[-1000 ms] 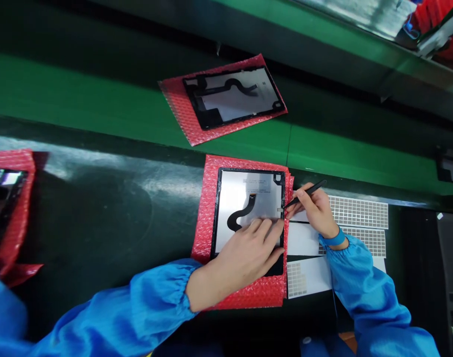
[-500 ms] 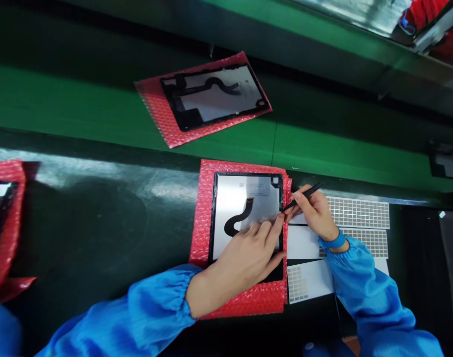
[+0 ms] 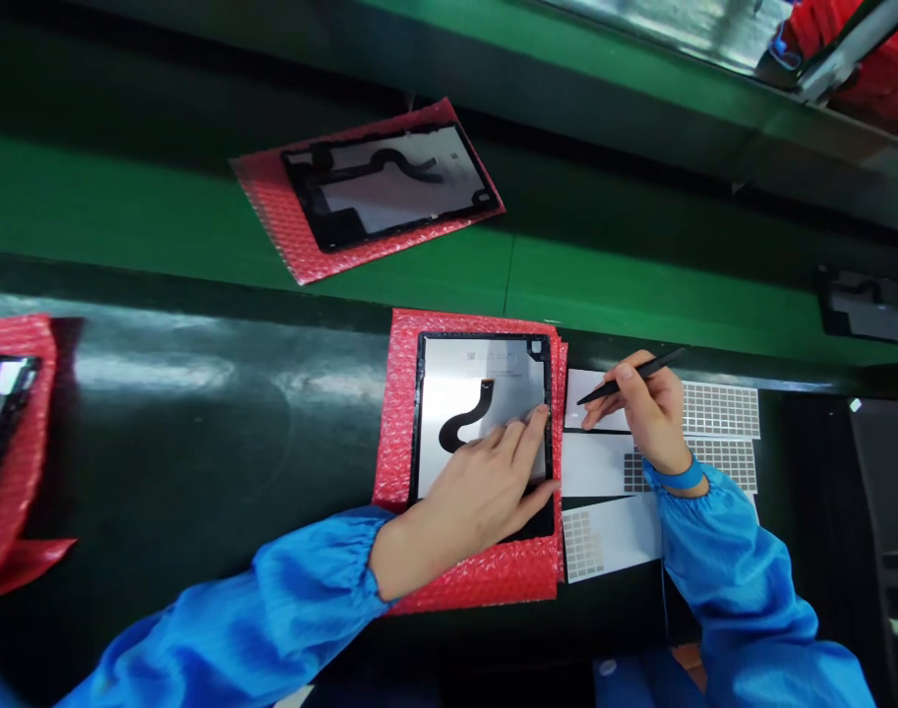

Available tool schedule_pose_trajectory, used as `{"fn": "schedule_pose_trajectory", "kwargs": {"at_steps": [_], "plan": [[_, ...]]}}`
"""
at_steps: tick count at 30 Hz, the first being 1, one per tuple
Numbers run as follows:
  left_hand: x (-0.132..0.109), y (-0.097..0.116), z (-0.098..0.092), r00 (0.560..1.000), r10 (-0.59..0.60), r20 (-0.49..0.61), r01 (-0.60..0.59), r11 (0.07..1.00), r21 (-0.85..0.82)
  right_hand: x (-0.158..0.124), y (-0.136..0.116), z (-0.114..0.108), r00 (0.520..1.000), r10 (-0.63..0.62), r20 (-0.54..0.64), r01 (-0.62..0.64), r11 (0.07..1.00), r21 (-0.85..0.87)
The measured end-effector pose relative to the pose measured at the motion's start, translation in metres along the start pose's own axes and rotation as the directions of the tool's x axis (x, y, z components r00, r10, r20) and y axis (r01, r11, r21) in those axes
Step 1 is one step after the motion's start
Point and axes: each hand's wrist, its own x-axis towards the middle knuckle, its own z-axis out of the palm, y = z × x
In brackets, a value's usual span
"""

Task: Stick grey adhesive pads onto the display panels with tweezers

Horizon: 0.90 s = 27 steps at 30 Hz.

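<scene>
A tablet screen panel (image 3: 455,359), silver-backed with a black frame and a curved black ribbon cable (image 3: 469,421), lies on red bubble wrap (image 3: 398,393). My left hand (image 3: 478,482) rests on the panel with fingers stretched out, the index fingertip at its right edge. My right hand (image 3: 651,403) is closed around black tweezers (image 3: 632,378), whose tip points left over the topmost white sticker sheet (image 3: 592,393). Part of the panel's lower area is hidden under my left hand.
Two more sticker sheets (image 3: 592,462) lie below the first, right of the bubble wrap. Another panel (image 3: 389,187) sits on red bubble wrap on the green ledge. A further wrapped panel (image 3: 2,393) is at the left edge, and a dark panel (image 3: 866,305) at the far right.
My right hand has moved right with the tweezers, from the panel's right edge to above the top sticker sheet. My left hand stays on the panel. The view has shifted slightly.
</scene>
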Motion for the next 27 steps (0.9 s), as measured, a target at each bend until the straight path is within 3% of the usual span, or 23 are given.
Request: {"fn": "schedule_pose_trajectory", "kwargs": {"at_steps": [5, 7, 9, 12, 14, 16, 19, 27], "plan": [[0.005, -0.002, -0.006, 0.993, -0.085, 0.076, 0.086, 0.996, -0.010, -0.048, -0.018, -0.026, 0.995, -0.065, -0.079, 0.059, 0.995, -0.077], [0.006, 0.002, -0.009, 0.991, -0.113, 0.076, 0.112, 0.993, 0.025, -0.074, -0.012, -0.036, 0.996, -0.052, -0.067, 0.046, 0.994, -0.095], [0.001, 0.010, -0.010, 0.995, -0.096, 0.007, 0.095, 0.994, 0.051, -0.101, 0.001, -0.045, 1.000, -0.021, -0.023, 0.017, 0.990, -0.139], [-0.020, 0.034, -0.004, 0.990, 0.103, -0.093, -0.100, 0.994, 0.032, -0.134, 0.023, -0.052, 0.998, 0.024, 0.065, -0.006, 0.966, -0.258], [-0.038, 0.053, 0.005, 0.957, 0.278, -0.078, -0.278, 0.960, 0.002, -0.148, 0.035, -0.052, 0.993, 0.039, 0.108, -0.002, 0.945, -0.327], [-0.055, 0.069, 0.016, 0.927, 0.374, -0.028, -0.374, 0.927, -0.019, -0.155, 0.042, -0.051, 0.992, 0.042, 0.121, 0.007, 0.927, -0.376], [-0.067, 0.082, 0.029, 0.933, 0.358, 0.038, -0.358, 0.934, -0.021, -0.158, 0.048, -0.049, 0.993, 0.035, 0.112, 0.016, 0.904, -0.426], [-0.066, 0.081, 0.030, 0.946, 0.316, 0.068, -0.317, 0.949, 0.000, -0.155, 0.051, -0.044, 0.992, 0.006, 0.124, 0.050, 0.892, -0.449]]}}
